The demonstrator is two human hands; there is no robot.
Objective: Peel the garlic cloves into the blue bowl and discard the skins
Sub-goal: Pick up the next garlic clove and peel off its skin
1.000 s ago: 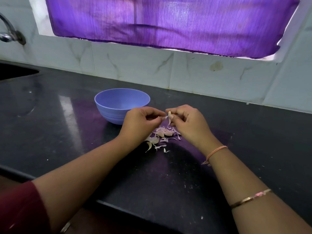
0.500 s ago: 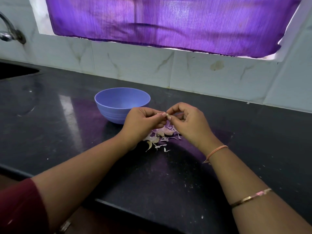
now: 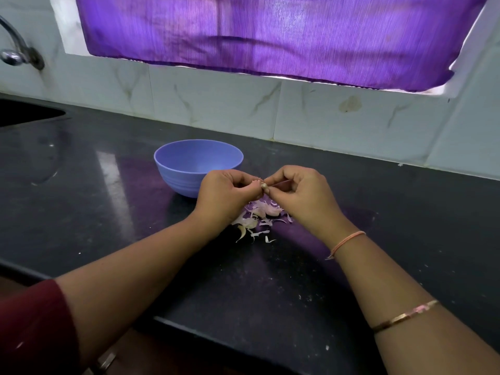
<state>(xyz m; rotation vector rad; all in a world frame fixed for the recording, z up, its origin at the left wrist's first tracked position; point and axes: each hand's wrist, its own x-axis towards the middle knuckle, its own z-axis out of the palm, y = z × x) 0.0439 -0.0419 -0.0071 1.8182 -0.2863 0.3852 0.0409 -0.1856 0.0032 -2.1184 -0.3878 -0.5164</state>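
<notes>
Clove [image 3: 263,186], small and pale, pinched between the tips of both hands and raised off the worktop [image 3: 108,226]. A shred of loose skin at its top. Mostly hidden by the fingers [image 3: 250,188] around it.

Left hand [image 3: 226,194] curled, thumb and fingertips closed on the clove's left side. Right hand [image 3: 303,194] curled likewise, thumb and forefinger nipping the clove's right side, remaining fingers folded toward the palm. Tips of the two hands almost meeting over the clove.

Directly below the fingers, on the dark glossy worktop: a loose heap of skins [image 3: 261,212], pale pink and white, with a few curled strips scattered toward the near edge. Any whole cloves among them impossible to tell apart.

Behind the fingers and to their left: bowl [image 3: 186,182], blue, upright, just beside the left hand.

Far to the left of the fingers: corner of a dark sink [image 3: 24,113], with a metal tap [image 3: 16,50] on the wall above it. Beyond the fingers: pale marbled tiles [image 3: 216,104], then a purple curtain [image 3: 270,36] across a window.

Nearer than the fingers: two bare forearms. Orange thread [image 3: 347,240] round the right wrist, thin bangle [image 3: 404,315] further up that arm. Dark red sleeve [image 3: 32,326] on the left arm.
</notes>
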